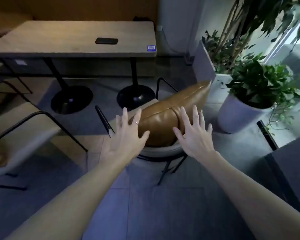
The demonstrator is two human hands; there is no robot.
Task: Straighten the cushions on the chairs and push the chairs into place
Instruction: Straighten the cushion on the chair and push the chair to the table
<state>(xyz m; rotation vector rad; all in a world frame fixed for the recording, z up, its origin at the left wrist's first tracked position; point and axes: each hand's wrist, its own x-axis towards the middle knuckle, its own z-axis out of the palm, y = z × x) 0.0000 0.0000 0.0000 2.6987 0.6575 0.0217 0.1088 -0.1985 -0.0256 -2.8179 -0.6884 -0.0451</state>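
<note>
A tan leather cushion [171,110] lies slanted on a pale chair [161,150] with thin black legs and armrests, standing back from the table. My left hand [126,134] hovers at the cushion's near left end, fingers spread, a ring on one finger. My right hand [194,132] is spread over its near right end, fingertips at or just above the leather. Neither hand grips anything. A second pale chair [22,149] with a black frame stands at the left, its seat partly out of view.
A wooden table [73,38] on two black round-based legs stands ahead, with a dark flat object [106,41] on it. Potted plants in white pots [239,116] crowd the right side by the window. A dark furniture edge [284,163] is at the near right.
</note>
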